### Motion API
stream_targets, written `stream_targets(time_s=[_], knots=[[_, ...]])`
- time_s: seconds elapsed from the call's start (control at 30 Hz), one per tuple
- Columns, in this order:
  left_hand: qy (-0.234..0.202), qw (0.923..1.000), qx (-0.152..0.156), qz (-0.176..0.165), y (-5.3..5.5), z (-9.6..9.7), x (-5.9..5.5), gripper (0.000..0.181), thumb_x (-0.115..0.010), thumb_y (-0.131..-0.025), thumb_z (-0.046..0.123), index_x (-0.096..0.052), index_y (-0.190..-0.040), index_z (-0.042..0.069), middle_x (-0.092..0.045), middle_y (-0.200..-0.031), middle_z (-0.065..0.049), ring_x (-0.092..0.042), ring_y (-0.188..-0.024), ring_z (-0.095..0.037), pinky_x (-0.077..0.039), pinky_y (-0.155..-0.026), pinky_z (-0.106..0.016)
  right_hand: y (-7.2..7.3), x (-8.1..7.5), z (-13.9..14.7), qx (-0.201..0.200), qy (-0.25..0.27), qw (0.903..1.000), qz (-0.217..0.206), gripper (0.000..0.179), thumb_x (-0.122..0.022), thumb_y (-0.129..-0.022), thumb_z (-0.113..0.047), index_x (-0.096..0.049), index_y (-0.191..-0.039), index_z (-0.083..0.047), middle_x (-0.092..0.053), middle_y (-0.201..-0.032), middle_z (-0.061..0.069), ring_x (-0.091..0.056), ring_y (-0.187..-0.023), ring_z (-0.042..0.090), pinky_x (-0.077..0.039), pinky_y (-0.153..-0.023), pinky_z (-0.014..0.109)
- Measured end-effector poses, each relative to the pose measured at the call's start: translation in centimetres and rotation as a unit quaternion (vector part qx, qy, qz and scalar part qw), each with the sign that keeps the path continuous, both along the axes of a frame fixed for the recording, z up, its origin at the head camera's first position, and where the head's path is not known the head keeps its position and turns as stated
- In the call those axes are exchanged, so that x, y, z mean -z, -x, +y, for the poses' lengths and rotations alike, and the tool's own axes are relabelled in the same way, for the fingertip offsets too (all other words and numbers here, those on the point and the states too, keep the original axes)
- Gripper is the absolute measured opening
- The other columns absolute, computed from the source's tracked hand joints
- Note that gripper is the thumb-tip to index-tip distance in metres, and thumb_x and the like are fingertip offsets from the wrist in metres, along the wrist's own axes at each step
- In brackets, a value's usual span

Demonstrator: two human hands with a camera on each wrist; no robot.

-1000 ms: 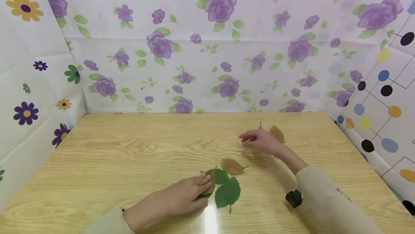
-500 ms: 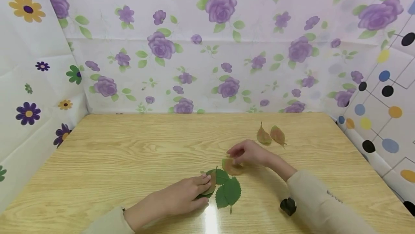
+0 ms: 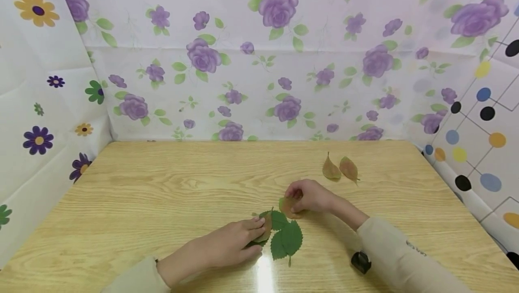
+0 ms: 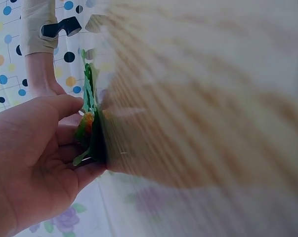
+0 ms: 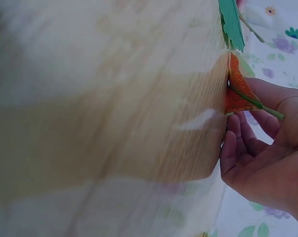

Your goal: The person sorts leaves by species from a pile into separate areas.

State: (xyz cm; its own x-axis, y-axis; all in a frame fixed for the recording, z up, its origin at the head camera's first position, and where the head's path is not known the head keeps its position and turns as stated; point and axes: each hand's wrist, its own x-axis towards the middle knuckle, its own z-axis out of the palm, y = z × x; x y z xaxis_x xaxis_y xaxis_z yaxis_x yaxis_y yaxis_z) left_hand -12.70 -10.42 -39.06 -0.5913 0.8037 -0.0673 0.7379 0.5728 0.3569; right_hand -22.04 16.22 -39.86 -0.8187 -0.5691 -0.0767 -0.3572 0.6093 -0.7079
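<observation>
Pressing its fingers together on a brown leaf (image 3: pixel 267 227), the left hand (image 3: pixel 233 242) lies at lower centre, just beside overlapping green leaves (image 3: pixel 290 238). The right hand (image 3: pixel 314 197) has come in from the far pair to the reddish leaf (image 3: pixel 286 206) near frame centre, thumb and fingers curled about it, so both hands now work leaves. Its knuckles hide part of that leaf; the pinch's firmness cannot be told. Two brownish leaves (image 3: pixel 349 169) lie beyond, right of centre.
</observation>
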Motion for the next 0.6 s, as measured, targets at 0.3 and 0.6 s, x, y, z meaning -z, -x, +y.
stream_targets(time_s=[0.3, 0.6], knots=[[0.002, 1.0, 0.0, 0.002, -0.08, 0.01, -0.1, 0.047, -0.052, -0.102, 0.025, -0.048, -0.135, -0.008, -0.039, -0.145, -0.021, -0.038, -0.134, -0.031, -0.038, -0.104, -0.038, 0.07, 0.15, -0.03, 0.005, 0.004, 0.9999, 0.01, 0.028, -0.08, -0.073, 0.003, -0.063, -0.092, -0.008, -0.058, -0.084, -0.002, -0.052, -0.081, 0.015, -0.047, -0.074, 0.031], [0.01, 0.9999, 0.0, 0.004, -0.08, 0.0, -0.09, 0.047, -0.051, -0.102, 0.025, -0.048, -0.136, -0.007, -0.038, -0.146, -0.021, -0.037, -0.135, -0.031, -0.037, -0.105, -0.038, 0.01, 0.21, 0.17, 0.011, 0.017, 0.9996, 0.022, 0.024, -0.081, -0.074, -0.001, -0.066, -0.093, -0.007, -0.06, -0.082, -0.003, -0.054, -0.079, 0.014, -0.049, -0.071, 0.029]])
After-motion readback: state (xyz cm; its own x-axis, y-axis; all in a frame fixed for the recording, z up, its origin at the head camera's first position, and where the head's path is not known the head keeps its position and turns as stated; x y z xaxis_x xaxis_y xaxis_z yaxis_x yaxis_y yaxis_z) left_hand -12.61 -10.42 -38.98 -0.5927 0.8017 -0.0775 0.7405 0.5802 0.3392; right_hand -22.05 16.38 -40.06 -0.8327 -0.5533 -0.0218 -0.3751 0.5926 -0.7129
